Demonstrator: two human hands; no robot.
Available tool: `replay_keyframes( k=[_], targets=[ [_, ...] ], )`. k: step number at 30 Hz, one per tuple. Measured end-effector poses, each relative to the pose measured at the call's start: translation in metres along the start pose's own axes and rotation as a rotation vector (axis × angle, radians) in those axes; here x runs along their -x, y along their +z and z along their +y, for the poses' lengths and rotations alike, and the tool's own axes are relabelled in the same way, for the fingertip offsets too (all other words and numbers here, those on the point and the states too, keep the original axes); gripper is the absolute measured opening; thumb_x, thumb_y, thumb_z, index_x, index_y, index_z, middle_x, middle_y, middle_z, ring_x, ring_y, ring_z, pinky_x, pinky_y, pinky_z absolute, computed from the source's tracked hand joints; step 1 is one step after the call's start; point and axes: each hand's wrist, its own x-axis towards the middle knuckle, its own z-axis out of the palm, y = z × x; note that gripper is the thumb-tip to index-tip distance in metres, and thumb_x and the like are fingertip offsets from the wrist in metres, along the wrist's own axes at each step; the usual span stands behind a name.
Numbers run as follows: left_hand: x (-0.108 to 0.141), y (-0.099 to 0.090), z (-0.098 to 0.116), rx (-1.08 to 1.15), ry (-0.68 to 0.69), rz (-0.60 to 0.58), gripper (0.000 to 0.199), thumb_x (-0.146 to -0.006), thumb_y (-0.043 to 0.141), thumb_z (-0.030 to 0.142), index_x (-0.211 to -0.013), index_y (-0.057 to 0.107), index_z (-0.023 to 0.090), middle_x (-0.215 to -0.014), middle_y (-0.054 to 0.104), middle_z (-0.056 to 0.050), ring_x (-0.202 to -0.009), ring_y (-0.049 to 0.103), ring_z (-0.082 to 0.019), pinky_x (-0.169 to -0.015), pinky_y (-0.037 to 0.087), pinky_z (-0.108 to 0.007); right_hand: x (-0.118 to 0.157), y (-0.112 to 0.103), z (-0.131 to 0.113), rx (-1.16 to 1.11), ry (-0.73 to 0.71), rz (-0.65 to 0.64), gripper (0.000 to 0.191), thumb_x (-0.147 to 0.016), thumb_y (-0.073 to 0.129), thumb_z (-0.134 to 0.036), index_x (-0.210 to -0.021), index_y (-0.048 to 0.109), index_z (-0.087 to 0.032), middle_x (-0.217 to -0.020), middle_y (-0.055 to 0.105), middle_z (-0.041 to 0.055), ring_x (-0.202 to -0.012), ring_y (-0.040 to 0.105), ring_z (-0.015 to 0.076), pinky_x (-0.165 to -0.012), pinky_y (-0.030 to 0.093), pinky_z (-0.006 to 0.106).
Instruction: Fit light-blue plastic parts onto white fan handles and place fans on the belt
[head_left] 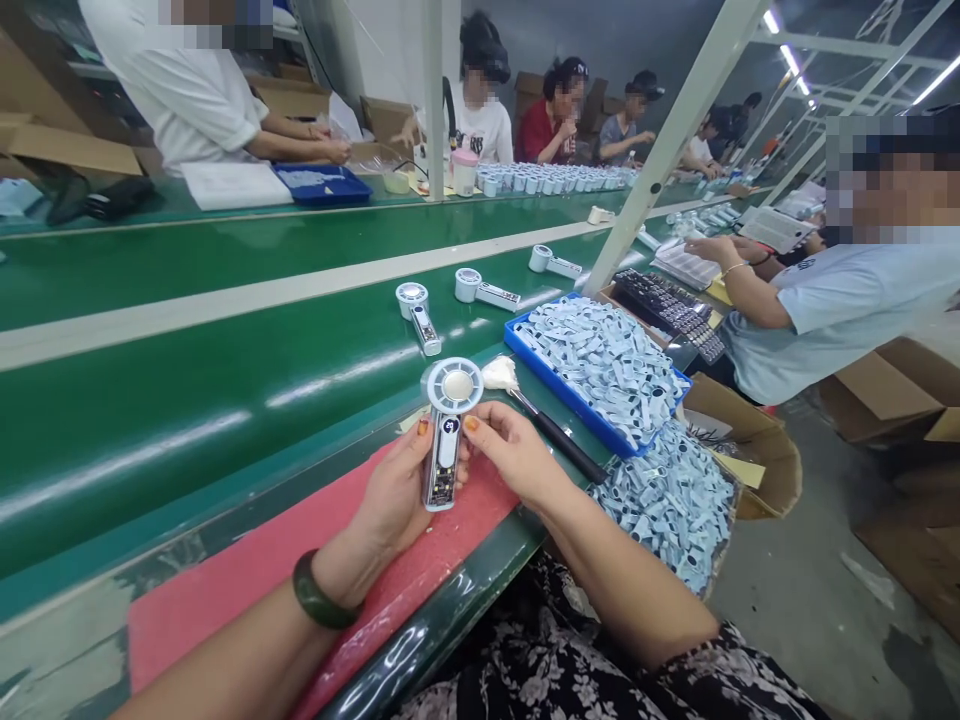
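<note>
And there it was, dead centre: a pale-blue handheld fan (444,450), held up over the pink mat (240,610) on the counter (442,612), its round head (457,388) at twelve o'clock and its handle hanging to six. The left hand (394,487) had it from eight o'clock, thumb on the handle's side, fingers wrapped behind: a full grip, no doubt there. Over at three o'clock the right hand (517,452) was in close, its grip narrow, thumb just beside the neck; whether it actually pinched the fan, I couldn't tell.

Now, what a piece to handle! It looked light, a stiff plastic shell, probably a touch slick. The delicate part was surely the bare circuit board (442,483) low on the handle's open front, beneath a lit display (450,426). The side walls seemed the sound place to take hold, fingertips clear of the electronics, no squeezing on the slotted head.

Up between eleven and one o'clock, three similar fans (424,325) lay on the green conveyor belt (217,420); at two, a blue tray (571,408) brimmed with pale-blue covers (600,355).
</note>
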Motion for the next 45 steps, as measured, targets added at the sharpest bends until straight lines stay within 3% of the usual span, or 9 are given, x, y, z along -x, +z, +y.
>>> replay_keyframes(
  k=[3,6,11,17,25,32,36,40,45],
  targets=[
    [-0.003,0.000,0.003,0.057,-0.020,0.041,0.037,-0.090,0.071,0.043,-0.111,0.065,0.014,-0.080,0.069,-0.006,-0.062,0.063,-0.014,-0.058,0.055,-0.025,0.019,-0.001,-0.002,0.070,-0.115,0.093,0.020,-0.097,0.057,-0.040,-0.107,0.063,-0.024,-0.093,0.070,0.0043,-0.080,0.067,0.0184,-0.075,0.055,0.036],
    [-0.006,-0.001,0.005,0.109,0.011,0.084,0.035,-0.094,0.066,0.041,-0.116,0.065,0.014,-0.083,0.070,-0.006,-0.067,0.065,-0.015,-0.063,0.057,-0.025,0.036,0.002,-0.003,0.450,-0.375,0.114,0.027,-0.097,0.057,-0.030,-0.124,0.063,-0.026,-0.113,0.068,0.0077,-0.098,0.064,0.0218,-0.085,0.051,0.040],
    [-0.009,-0.003,0.004,0.127,0.026,0.166,0.034,-0.093,0.066,0.041,-0.112,0.066,0.012,-0.087,0.071,-0.007,-0.077,0.068,-0.017,-0.074,0.060,-0.026,0.039,0.009,0.005,0.910,-0.643,0.059,0.044,-0.103,0.052,-0.041,-0.141,0.055,-0.021,-0.123,0.066,0.0117,-0.102,0.059,0.0260,-0.081,0.043,0.042],
    [-0.012,-0.009,0.000,0.046,0.158,0.207,0.038,-0.083,0.078,0.041,-0.106,0.064,0.014,-0.080,0.067,-0.003,-0.068,0.063,-0.013,-0.065,0.057,-0.023,0.032,0.011,0.011,1.054,-0.674,0.072,0.042,-0.104,0.049,-0.043,-0.137,0.060,-0.019,-0.119,0.068,0.0110,-0.097,0.056,0.0252,-0.080,0.038,0.041],
    [-0.012,-0.012,-0.002,-0.030,0.152,0.198,0.043,-0.074,0.085,0.047,-0.094,0.063,0.015,-0.081,0.067,-0.003,-0.068,0.062,-0.013,-0.064,0.056,-0.023,0.032,0.014,0.013,1.016,-0.647,0.028,0.040,-0.107,0.042,-0.038,-0.135,0.057,-0.014,-0.116,0.070,0.0121,-0.097,0.061,0.0235,-0.080,0.036,0.040],
    [-0.010,-0.007,0.005,-0.213,0.182,0.205,0.062,-0.066,0.086,0.061,-0.099,0.060,0.015,-0.084,0.066,-0.004,-0.063,0.056,-0.011,-0.059,0.051,-0.021,0.042,0.006,0.024,0.828,-0.602,0.005,0.053,-0.105,0.042,-0.039,-0.148,0.039,-0.008,-0.126,0.065,0.0173,-0.108,0.060,0.0283,-0.091,0.040,0.043],
    [-0.019,-0.015,0.027,-0.383,0.218,0.268,0.068,-0.062,0.091,0.048,-0.109,0.052,0.018,-0.085,0.065,-0.003,-0.058,0.052,-0.009,-0.053,0.044,-0.020,0.048,0.001,0.039,0.812,-0.491,-0.014,0.047,-0.100,0.048,-0.026,-0.144,0.043,-0.011,-0.125,0.065,0.0170,-0.111,0.059,0.0300,-0.093,0.044,0.044],
    [-0.051,-0.032,0.070,-0.631,0.265,0.407,0.068,-0.053,0.092,0.032,-0.107,0.053,0.016,-0.089,0.064,-0.004,-0.062,0.054,-0.011,-0.054,0.041,-0.022,0.047,0.001,0.044,0.770,-0.395,-0.069,0.042,-0.096,0.052,-0.020,-0.138,0.050,-0.015,-0.122,0.066,0.0142,-0.110,0.060,0.0302,-0.095,0.046,0.048],
    [-0.103,-0.050,0.128,-1.082,0.266,0.699,0.027,-0.084,0.073,0.033,-0.099,0.062,0.013,-0.093,0.063,-0.004,-0.081,0.060,-0.016,-0.075,0.051,-0.031,0.045,0.000,0.038,0.694,-0.349,-0.109,0.035,-0.094,0.055,-0.019,-0.128,0.057,-0.018,-0.119,0.067,0.0115,-0.109,0.061,0.0295,-0.097,0.046,0.050]
  ],
)
